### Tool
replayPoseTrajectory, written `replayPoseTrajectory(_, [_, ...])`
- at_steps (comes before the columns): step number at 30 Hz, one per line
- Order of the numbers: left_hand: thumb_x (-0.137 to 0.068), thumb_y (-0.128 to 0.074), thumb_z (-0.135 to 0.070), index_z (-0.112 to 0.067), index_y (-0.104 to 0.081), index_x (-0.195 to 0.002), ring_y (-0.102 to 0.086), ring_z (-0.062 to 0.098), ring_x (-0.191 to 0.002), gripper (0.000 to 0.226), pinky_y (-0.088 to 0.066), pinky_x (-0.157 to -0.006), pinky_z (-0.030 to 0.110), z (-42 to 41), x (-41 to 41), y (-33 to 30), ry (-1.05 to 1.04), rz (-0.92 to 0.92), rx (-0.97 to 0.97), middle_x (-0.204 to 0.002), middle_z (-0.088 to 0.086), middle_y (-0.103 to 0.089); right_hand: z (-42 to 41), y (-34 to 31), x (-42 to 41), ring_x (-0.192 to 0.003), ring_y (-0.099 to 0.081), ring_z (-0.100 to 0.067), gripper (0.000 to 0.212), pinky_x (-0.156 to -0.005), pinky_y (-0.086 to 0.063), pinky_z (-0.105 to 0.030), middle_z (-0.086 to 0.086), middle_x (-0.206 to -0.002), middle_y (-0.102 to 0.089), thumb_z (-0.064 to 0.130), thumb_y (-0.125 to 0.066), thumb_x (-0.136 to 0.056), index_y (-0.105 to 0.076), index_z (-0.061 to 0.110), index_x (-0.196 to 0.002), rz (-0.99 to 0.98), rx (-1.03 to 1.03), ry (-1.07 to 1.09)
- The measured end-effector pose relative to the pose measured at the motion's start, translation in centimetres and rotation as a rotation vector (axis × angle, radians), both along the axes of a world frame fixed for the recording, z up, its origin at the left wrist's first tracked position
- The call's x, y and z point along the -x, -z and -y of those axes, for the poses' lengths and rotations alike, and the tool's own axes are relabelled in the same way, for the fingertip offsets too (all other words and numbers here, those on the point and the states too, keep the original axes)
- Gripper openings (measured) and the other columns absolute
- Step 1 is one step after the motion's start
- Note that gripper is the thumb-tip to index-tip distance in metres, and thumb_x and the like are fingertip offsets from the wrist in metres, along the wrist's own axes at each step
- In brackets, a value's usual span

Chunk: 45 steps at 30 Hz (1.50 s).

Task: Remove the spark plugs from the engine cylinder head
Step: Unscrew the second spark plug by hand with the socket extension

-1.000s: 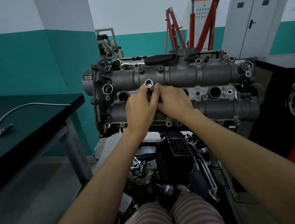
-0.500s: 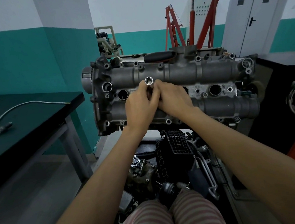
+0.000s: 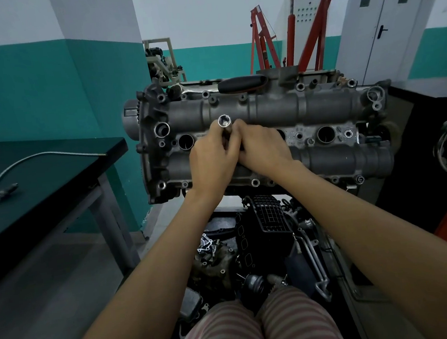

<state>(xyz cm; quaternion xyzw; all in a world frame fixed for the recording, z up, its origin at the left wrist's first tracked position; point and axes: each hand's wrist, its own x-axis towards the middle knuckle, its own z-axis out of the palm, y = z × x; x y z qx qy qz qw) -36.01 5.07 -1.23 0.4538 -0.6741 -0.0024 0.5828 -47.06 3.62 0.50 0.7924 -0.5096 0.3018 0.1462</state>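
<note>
Both the left hand [image 3: 211, 161] and right hand [image 3: 262, 149] grip the socket tube [image 3: 224, 123] over the cylinder head [image 3: 319, 106], fingers curled round it. Tilted (likely mid-well), it could bind or drop the plug.

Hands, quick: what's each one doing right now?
Left hand: fingers curled round the socket tool.
Right hand: fingertips curled onto the same tool.

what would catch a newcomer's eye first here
The grey engine cylinder head fills mid-frame, and both hands meet at its centre: left hand and right hand grip a shiny socket tool standing over a plug hole. A red engine hoist stands behind.
</note>
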Motion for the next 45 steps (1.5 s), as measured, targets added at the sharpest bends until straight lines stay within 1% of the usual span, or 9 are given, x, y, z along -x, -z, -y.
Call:
replayPoseTrajectory(5, [-0.092, -0.055, -0.037, -0.018, -0.044, -0.06, -0.044, 0.013, -0.044, 0.039, -0.033, -0.05, 0.028, -0.04, 0.13, -0.11, -0.029, 0.003, 0.015, -0.043, -0.007, -0.04, 0.15, -0.13, 0.03, -0.075, -0.061, -0.032, 0.027, -0.056, -0.031, -0.03, -0.011, -0.081, -0.065, 0.032, -0.043, -0.089, -0.06, 0.011, -0.089, -0.026, -0.034, 0.03])
replayPoseTrajectory(9, [-0.092, -0.055, -0.03, -0.006, -0.053, -0.074, -0.048, 0.014, -0.048, 0.03, -0.035, -0.049, 0.024, -0.15, 0.05, 0.16, -0.009, 0.002, 0.044, -0.052, 0.002, -0.051, 0.2, -0.02, 0.08, -0.079, -0.06, -0.033, 0.019, -0.058, -0.031, -0.031, -0.009, -0.087, -0.066, 0.026, -0.043, -0.09, -0.054, 0.012, -0.094, -0.053, -0.019, 0.028])
replayPoseTrajectory(13, [-0.094, -0.052, -0.029, -0.009, -0.049, -0.074, -0.044, 0.008, -0.046, 0.028, -0.029, -0.047, 0.021, -0.16, -0.01, 0.15, 0.0, 0.02, 0.028, -0.05, -0.007, -0.043, 0.15, 0.07, 0.02, -0.08, -0.06, -0.033, 0.018, -0.057, -0.027, -0.031, -0.008, -0.093, -0.064, 0.031, -0.045, -0.09, -0.044, 0.014, -0.094, -0.004, -0.008, -0.012])
replayPoseTrajectory(19, [-0.093, -0.055, -0.032, -0.007, -0.047, -0.059, -0.045, 0.019, -0.044, 0.043, -0.036, -0.048, 0.034, -0.06, 0.13, -0.26, 0.0, -0.021, 0.033, -0.046, 0.005, -0.046, 0.18, -0.09, 0.02, -0.079, -0.061, -0.033, 0.028, -0.057, -0.029, -0.03, -0.011, -0.086, -0.067, 0.034, -0.044, -0.089, -0.059, 0.012, -0.095, -0.026, -0.009, 0.024])
replayPoseTrajectory(23, [-0.093, -0.054, -0.031, -0.005, -0.054, -0.069, -0.046, 0.016, -0.046, 0.035, -0.035, -0.049, 0.029, -0.2, 0.07, -0.07, -0.008, 0.021, 0.046, -0.047, -0.003, -0.044, 0.21, -0.04, 0.02, -0.077, -0.061, -0.033, 0.025, -0.056, -0.027, -0.03, -0.01, -0.084, -0.066, 0.028, -0.04, -0.091, -0.058, 0.011, -0.092, -0.061, 0.001, 0.037])
replayPoseTrajectory(27, [-0.094, -0.051, -0.031, -0.004, -0.054, -0.079, -0.048, 0.016, -0.051, 0.031, -0.038, -0.052, 0.03, -0.21, 0.02, 0.01, -0.008, 0.02, 0.023, -0.053, -0.003, -0.045, 0.32, 0.08, -0.02, -0.084, -0.06, -0.031, 0.023, -0.059, -0.029, -0.031, -0.007, -0.097, -0.064, 0.032, -0.043, -0.091, -0.051, 0.013, -0.101, -0.058, -0.009, 0.013])
replayPoseTrajectory(30, [-0.095, -0.051, -0.032, -0.003, -0.057, -0.076, -0.047, 0.016, -0.049, 0.035, -0.038, -0.052, 0.032, -0.2, 0.01, -0.14, -0.005, 0.017, 0.018, -0.05, -0.005, -0.043, 0.42, 0.12, -0.04, -0.084, -0.061, -0.031, 0.025, -0.058, -0.029, -0.031, -0.007, -0.097, -0.064, 0.035, -0.045, -0.09, -0.048, 0.012, -0.1, -0.028, 0.007, 0.0])
replayPoseTrajectory(37, [-0.093, -0.055, -0.035, -0.005, -0.058, -0.072, -0.05, 0.018, -0.049, 0.036, -0.041, -0.053, 0.036, -0.36, 0.12, -0.19, 0.007, -0.014, 0.011, -0.049, 0.002, -0.048, 0.46, 0.05, 0.09, -0.074, -0.06, -0.032, 0.027, -0.056, -0.028, -0.03, -0.01, -0.082, -0.065, 0.03, -0.04, -0.091, -0.059, 0.01, -0.09, -0.052, -0.015, 0.049])
replayPoseTrajectory(45, [-0.093, -0.053, -0.029, -0.006, -0.052, -0.076, -0.045, 0.012, -0.049, 0.029, -0.035, -0.05, 0.028, -0.35, 0.01, 0.03, -0.005, 0.018, 0.023, -0.052, -0.005, -0.045, 0.42, 0.19, 0.08, -0.083, -0.06, -0.031, 0.02, -0.059, -0.028, -0.031, -0.006, -0.096, -0.063, 0.03, -0.046, -0.088, -0.048, 0.013, -0.098, 0.0, -0.015, -0.006])
